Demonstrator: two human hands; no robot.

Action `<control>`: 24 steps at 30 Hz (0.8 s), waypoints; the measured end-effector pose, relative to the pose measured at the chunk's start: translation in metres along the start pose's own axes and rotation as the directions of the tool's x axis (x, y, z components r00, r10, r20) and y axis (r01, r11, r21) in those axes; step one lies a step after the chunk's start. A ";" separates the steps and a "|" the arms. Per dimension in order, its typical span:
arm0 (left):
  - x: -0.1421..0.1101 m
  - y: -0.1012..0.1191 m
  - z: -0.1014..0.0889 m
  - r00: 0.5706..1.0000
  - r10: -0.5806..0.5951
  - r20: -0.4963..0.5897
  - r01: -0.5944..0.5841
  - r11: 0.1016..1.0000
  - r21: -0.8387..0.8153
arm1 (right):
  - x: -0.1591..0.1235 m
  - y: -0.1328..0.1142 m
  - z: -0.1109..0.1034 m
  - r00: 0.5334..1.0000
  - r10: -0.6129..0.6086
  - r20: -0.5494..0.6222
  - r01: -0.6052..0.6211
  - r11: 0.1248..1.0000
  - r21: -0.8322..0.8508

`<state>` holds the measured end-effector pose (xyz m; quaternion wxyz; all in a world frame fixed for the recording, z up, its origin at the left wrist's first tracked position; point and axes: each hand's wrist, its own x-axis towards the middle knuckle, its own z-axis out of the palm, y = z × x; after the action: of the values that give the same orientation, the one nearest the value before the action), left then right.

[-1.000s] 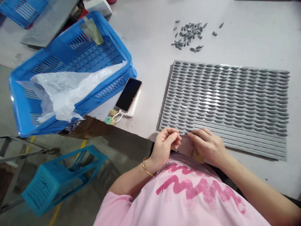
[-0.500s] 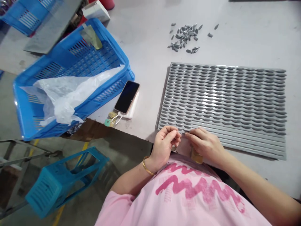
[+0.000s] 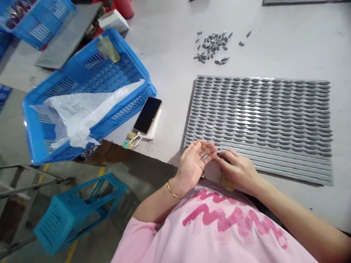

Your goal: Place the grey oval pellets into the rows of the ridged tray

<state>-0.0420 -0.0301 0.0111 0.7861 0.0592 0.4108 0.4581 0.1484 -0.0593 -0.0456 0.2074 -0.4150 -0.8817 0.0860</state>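
My left hand (image 3: 192,164) is turned palm up by the near left corner of a grey ridged tray (image 3: 296,166). Its fingers are extended and slightly curled, cradling a small grey oval piece (image 3: 204,157). Close beside it, my right hand (image 3: 237,166) bends over the tray's near edge, thumb and fingertips pinched together. Whatever lies between those fingertips is hidden. Grey pointed oval pieces (image 3: 260,106) fill most of the tray in rows, while several bare ridges run along its near side.
Loose grey oval pieces (image 3: 215,45) lie in a pile beyond the tray. To the left are a phone (image 3: 148,115) with a white cable and a blue basket (image 3: 137,62) holding a plastic bag (image 3: 79,113). A blue stool (image 3: 63,215) stands on the floor below.
My left hand has opened from a pinch, its fingers stretching toward the right hand. The right hand stays pinched near the tray's edge. The whole view has shifted slightly.
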 end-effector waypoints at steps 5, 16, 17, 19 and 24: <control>0.001 0.000 0.002 1.000 -0.005 -0.006 0.005 1.000 -0.024 | 0.000 0.002 0.001 1.000 -0.006 0.025 0.005 0.999 0.035; 0.003 0.000 0.008 0.999 -0.048 0.009 0.048 0.999 -0.026 | 0.002 0.000 -0.002 1.000 0.009 0.027 -0.009 1.000 0.029; 0.003 0.000 0.008 0.999 -0.048 0.013 0.048 0.998 -0.028 | 0.002 0.000 -0.004 1.000 0.027 0.010 -0.028 0.998 0.059; 0.004 0.000 0.010 0.998 -0.054 0.027 0.055 0.998 -0.033 | 0.003 -0.001 -0.009 0.996 0.074 -0.056 -0.067 0.990 0.126; 0.005 0.004 0.020 0.996 -0.020 0.083 0.023 0.999 -0.025 | 0.011 -0.006 -0.027 0.964 0.132 -0.231 -0.100 0.984 0.145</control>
<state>-0.0291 -0.0183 0.0232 0.8080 0.0635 0.3724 0.4521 0.1499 -0.0555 -0.0162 0.3339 -0.4589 -0.8166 0.1052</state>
